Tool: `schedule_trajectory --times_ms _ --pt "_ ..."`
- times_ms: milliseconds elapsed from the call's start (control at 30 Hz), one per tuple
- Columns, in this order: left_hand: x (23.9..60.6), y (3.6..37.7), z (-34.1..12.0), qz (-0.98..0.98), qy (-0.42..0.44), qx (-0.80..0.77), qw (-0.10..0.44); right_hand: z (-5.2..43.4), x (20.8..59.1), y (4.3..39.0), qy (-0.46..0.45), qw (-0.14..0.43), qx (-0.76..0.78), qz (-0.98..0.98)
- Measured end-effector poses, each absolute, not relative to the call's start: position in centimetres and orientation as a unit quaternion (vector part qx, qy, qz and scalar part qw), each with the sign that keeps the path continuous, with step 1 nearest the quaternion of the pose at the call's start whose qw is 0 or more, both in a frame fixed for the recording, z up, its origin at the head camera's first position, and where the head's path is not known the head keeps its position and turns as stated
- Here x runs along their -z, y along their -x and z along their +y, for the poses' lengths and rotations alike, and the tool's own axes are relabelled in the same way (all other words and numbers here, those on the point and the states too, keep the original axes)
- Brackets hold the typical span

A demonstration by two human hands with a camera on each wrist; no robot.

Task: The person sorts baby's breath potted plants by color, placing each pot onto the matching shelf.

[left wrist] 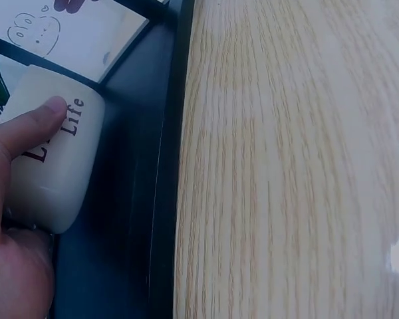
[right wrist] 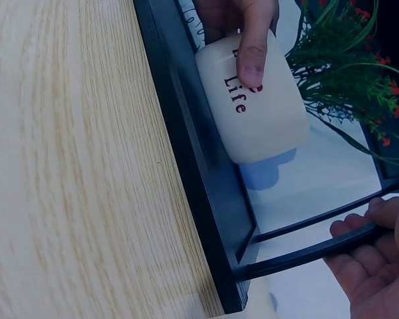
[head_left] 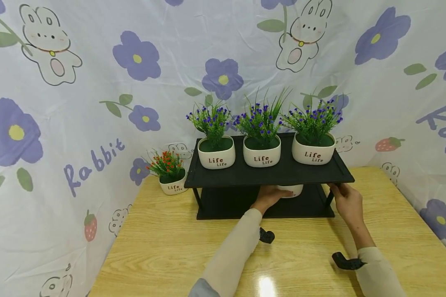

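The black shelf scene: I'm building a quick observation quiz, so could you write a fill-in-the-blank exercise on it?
1. The top tier of the black shelf carries ____ pots with purple flowers.
2. The left hand holds a white pot on the ____ tier.
3. The right hand grips the shelf's ____ leg.
4. The pot on the table beside the shelf has ____ flowers.

Missing words: three; lower; black; red

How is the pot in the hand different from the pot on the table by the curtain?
The held pot sits on the rack's lower shelf; the table pot stands beside the rack. The left hand grips the held pot; nothing touches the table pot. Both are white, marked Life, with red flowers.
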State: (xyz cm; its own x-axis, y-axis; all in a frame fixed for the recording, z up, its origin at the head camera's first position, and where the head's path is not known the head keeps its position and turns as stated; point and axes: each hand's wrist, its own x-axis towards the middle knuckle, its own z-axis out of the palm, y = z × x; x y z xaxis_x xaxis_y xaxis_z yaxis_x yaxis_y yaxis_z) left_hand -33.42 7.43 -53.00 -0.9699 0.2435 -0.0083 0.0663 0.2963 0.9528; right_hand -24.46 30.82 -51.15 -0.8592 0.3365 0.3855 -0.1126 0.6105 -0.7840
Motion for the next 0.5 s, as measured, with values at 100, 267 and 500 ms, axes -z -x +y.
schedule_trajectory --times_ms 100,267,500 --pt "53.0 33.48 7.51 0.801 -0.091 -0.586 0.084 30.75 51.23 24.49 0.064 0.261 -0.437 -0.859" --pt "53.4 33.62 7.58 0.8 -0.078 -0.587 0.098 30.69 51.33 24.49 0.063 0.26 -0.437 -0.859" --pt "53.8 33.77 7.35 0.799 -0.083 -0.584 0.116 30.75 51.43 24.39 0.065 0.256 -0.436 -0.86"
